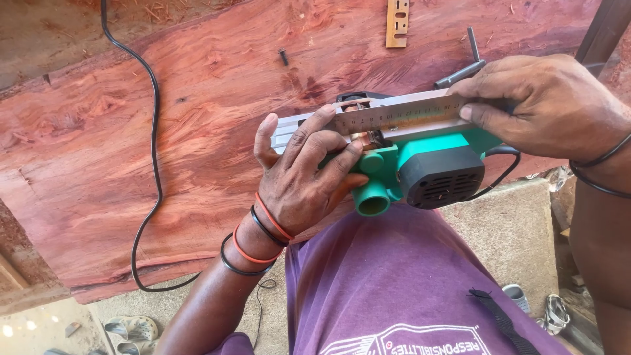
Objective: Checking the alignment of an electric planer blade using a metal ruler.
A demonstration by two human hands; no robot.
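A green and black electric planer [420, 164] lies upside down against my lap, its metal sole facing up. My left hand [305, 174] grips the planer's front end, fingers curled over the sole beside the cutter drum. A steel ruler [401, 113] lies flat along the sole. My right hand [545, 105] pinches the ruler's right end and presses it down on the planer.
A wide reddish wood slab [197, 131] lies in front of me. On it rest a black power cord [154, 131], a wooden strip [397, 23], a small bolt [283, 57] and a black T-handled key [463, 69]. Sandals [131, 327] sit on the concrete floor.
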